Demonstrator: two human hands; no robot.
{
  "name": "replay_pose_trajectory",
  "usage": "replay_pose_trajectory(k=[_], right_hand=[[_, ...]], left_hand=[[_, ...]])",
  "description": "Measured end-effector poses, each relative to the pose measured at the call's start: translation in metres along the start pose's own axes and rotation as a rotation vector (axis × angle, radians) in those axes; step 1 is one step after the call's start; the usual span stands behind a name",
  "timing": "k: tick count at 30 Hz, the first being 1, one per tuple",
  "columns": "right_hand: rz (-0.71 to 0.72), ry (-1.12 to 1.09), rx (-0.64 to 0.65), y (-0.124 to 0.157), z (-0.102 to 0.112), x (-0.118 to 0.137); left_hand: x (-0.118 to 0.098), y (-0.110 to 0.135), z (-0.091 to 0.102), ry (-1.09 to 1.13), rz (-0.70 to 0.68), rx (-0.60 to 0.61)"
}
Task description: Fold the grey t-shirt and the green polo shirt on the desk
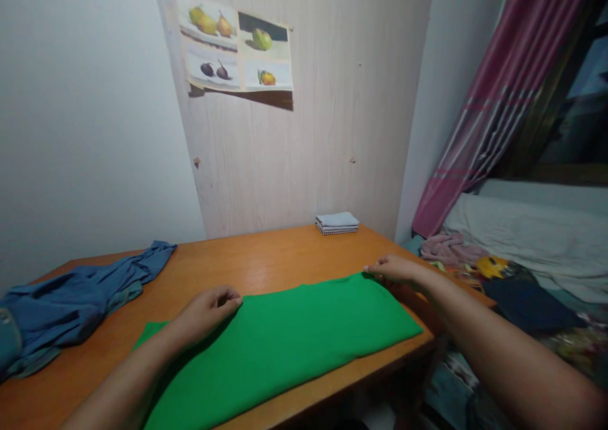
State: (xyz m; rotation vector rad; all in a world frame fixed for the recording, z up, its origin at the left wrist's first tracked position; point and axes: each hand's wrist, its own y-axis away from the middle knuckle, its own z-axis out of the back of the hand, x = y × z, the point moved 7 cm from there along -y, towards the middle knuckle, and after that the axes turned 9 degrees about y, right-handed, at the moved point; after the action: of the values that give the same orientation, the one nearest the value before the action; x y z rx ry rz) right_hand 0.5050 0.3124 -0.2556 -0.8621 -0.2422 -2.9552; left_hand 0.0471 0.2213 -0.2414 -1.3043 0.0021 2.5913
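A green cloth [285, 338], folded into a long flat shape, lies along the front of the wooden table [247, 262]. What kind of garment or cloth it is cannot be made out. My left hand [211, 309] pinches its far edge left of the middle, thumb and fingers pressed together. At the far right corner, my right hand [392, 270] grips the same edge between thumb and fingertips. My left forearm crosses over the cloth's left part and hides some of it.
Crumpled blue clothing [80, 306] lies on the table's left side. A folded stack of cloth [337, 223] sits at the back right near the wall. Beyond the right edge, a navy cloth [529, 304] and other items are heaped below a pink curtain [479, 120].
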Motion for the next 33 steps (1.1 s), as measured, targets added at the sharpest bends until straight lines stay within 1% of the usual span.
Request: replay_pose_trajectory(k=[2,4,6,8,12,14,16,17,18,19,22,24,26,28,30,31,33], right_hand=[[0.055,-0.085,0.030,0.002,-0.004,0.004],[0.121,-0.175,-0.001,0.004,-0.003,0.008],[0.152,-0.231,-0.037,0.006,-0.004,0.010],[0.146,-0.311,-0.081,0.009,-0.005,0.009],[0.065,-0.566,-0.159,0.014,-0.010,0.000],[0.043,-0.627,-0.126,0.014,-0.018,-0.001],[0.046,-0.650,-0.066,0.011,-0.025,0.001],[0.052,-0.653,-0.056,0.009,-0.026,0.002],[0.053,-0.636,-0.079,0.007,-0.026,0.001],[0.042,-0.596,-0.129,0.005,-0.024,-0.001],[-0.029,-0.417,-0.310,-0.002,-0.015,-0.013],[-0.069,-0.328,-0.373,-0.004,-0.011,-0.019],[-0.077,-0.273,-0.429,0.000,-0.006,-0.017],[-0.011,-0.134,-0.527,0.012,0.002,-0.002],[0.145,0.077,-0.596,0.031,0.003,0.029],[0.229,0.152,-0.571,0.039,-0.003,0.046],[0.391,0.245,-0.410,0.051,-0.027,0.075]], left_hand=[[0.001,0.001,0.000,-0.001,0.005,0.023],[0.002,0.002,0.000,0.005,0.007,0.025],[0.004,0.003,0.002,0.017,0.018,0.019],[0.008,0.004,0.002,0.029,0.027,0.024],[0.013,0.005,0.000,0.037,0.031,0.037],[0.015,0.006,-0.001,0.039,0.039,0.041],[0.015,0.006,-0.002,0.048,0.039,0.045],[0.015,0.007,-0.003,0.054,0.035,0.044],[0.014,0.007,-0.003,0.057,0.028,0.038],[0.014,0.007,-0.003,0.054,0.022,0.027],[0.014,0.006,-0.002,0.026,0.002,-0.007],[0.014,0.006,-0.002,-0.001,0.001,-0.021],[0.014,0.005,-0.003,-0.031,0.011,-0.039],[0.012,0.005,-0.002,-0.064,0.011,-0.064],[0.008,0.005,-0.003,-0.095,-0.001,-0.075],[0.007,0.006,-0.004,-0.106,-0.006,-0.076],[0.006,0.006,-0.004,-0.122,-0.012,-0.077]])
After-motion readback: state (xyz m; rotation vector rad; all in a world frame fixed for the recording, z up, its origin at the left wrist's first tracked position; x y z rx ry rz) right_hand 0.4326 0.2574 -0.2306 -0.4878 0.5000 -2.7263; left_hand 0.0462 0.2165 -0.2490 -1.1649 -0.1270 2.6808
